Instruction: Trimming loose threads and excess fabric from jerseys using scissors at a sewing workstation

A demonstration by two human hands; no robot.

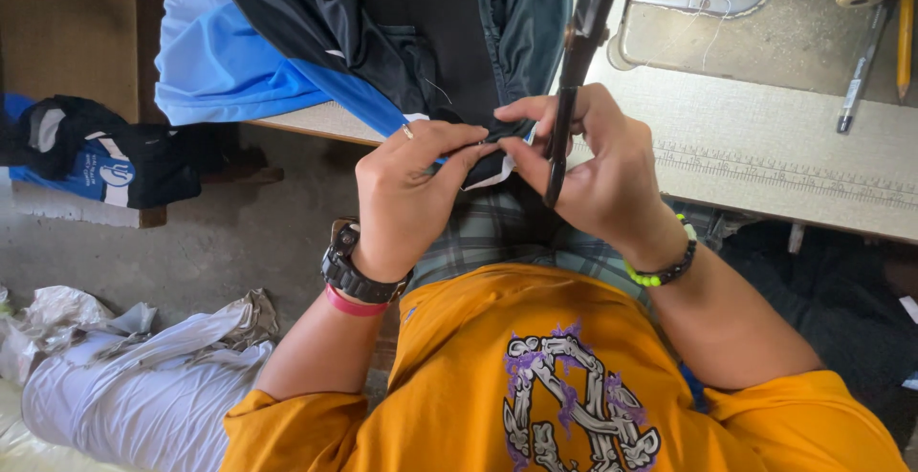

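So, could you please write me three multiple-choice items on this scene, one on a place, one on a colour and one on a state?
1. Where do the pen and pencil lie?
A. table, upper right
B. floor
C. lap

2. What colour is the person's shirt?
A. green
B. orange
C. white

3. What is the right hand doing?
A. resting open
B. holding dark scissors while pinching fabric
C. writing

Answers: 1 A, both lie on the table; 2 B, orange fills the foreground; 3 B, the left hand pinches the fabric too.
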